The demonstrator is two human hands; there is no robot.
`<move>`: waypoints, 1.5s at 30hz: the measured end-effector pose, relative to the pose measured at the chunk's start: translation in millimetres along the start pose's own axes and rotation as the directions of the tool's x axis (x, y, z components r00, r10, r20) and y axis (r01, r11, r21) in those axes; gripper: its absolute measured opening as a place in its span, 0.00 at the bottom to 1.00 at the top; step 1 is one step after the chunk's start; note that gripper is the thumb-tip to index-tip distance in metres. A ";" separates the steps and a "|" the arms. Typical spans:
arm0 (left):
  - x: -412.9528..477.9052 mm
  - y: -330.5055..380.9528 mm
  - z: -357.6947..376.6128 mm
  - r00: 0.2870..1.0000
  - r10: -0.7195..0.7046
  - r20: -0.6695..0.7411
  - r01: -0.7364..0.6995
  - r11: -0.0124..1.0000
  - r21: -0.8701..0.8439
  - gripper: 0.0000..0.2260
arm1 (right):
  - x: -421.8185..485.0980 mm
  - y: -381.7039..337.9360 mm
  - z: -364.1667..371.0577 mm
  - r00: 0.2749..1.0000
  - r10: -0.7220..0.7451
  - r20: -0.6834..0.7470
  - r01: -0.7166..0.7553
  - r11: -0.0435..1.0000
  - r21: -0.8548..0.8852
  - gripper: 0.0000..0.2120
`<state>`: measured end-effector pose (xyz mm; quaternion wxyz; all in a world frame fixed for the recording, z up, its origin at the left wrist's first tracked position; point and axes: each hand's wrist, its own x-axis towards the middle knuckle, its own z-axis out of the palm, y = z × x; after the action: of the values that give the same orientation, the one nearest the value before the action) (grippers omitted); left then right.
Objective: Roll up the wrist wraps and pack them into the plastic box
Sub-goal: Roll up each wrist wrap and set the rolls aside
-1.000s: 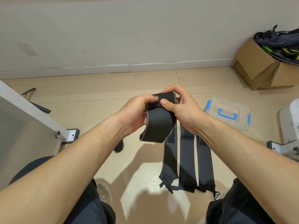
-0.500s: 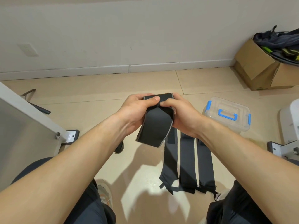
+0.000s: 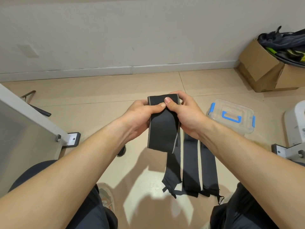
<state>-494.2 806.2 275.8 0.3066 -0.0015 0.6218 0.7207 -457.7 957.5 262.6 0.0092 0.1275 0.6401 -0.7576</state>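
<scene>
Our left hand [image 3: 140, 113] and right hand [image 3: 186, 113] meet in front of us, both clamped on the same black wrist wrap [image 3: 162, 129]: the fingers curl round its rolled upper end from either side, and the two thumbs [image 3: 168, 100] press side by side on the front of the roll, their tips touching. Below our grip the loose part of the wrap hangs down as a flat, slightly curved band with a pale grey edge on each side. Beneath it, three more wraps [image 3: 190, 162] lie stretched out flat on the tiled floor [image 3: 99, 96], parallel and just beside one another, their thin loops at the near ends between our knees. To the right of our right hand, on the floor, stands the clear plastic box [image 3: 231, 126], its lid on, with a blue handle and blue clips. Farther off, against the wall at the right, sits an open cardboard box [image 3: 264, 70] stuffed with dark fabric. A grey metal panel [image 3: 24, 129] on a bolted foot stands at our left.
</scene>
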 end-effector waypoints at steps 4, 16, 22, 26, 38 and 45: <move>-3.7 3.0 5.4 0.998 -0.061 -0.025 0.061 0.998 -0.016 0.10 | -1.9 -2.5 0.1 1.000 -0.021 0.017 0.021 1.000 -0.014 0.06; 7.3 -3.8 15.0 0.954 0.078 -0.291 -0.068 0.997 0.043 0.19 | -6.1 7.3 22.3 0.998 -0.059 -0.016 0.057 0.992 -0.111 0.12; 8.3 -11.4 11.7 0.933 0.214 -0.288 -0.178 0.973 0.146 0.08 | -3.9 3.9 20.3 0.978 0.190 -0.086 -0.192 0.981 -0.018 0.28; 4.3 -16.6 11.5 0.928 0.283 -0.241 -0.232 0.948 0.218 0.06 | -2.5 1.0 20.9 0.968 0.248 -0.047 -0.248 0.969 0.009 0.38; -5.0 -5.3 14.4 0.989 -0.035 -0.144 0.041 0.998 0.042 0.27 | -2.4 7.0 18.4 0.998 -0.039 -0.040 0.035 0.995 -0.098 0.02; -2.7 -4.4 11.5 0.988 0.003 -0.157 0.004 0.999 0.045 0.16 | -2.1 9.1 17.1 0.994 -0.112 -0.002 0.109 0.974 -0.197 0.05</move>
<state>-485.7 815.5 275.5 0.2569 -0.0516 0.6600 0.7040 -457.2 938.9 256.8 -0.0247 0.0952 0.7181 -0.6889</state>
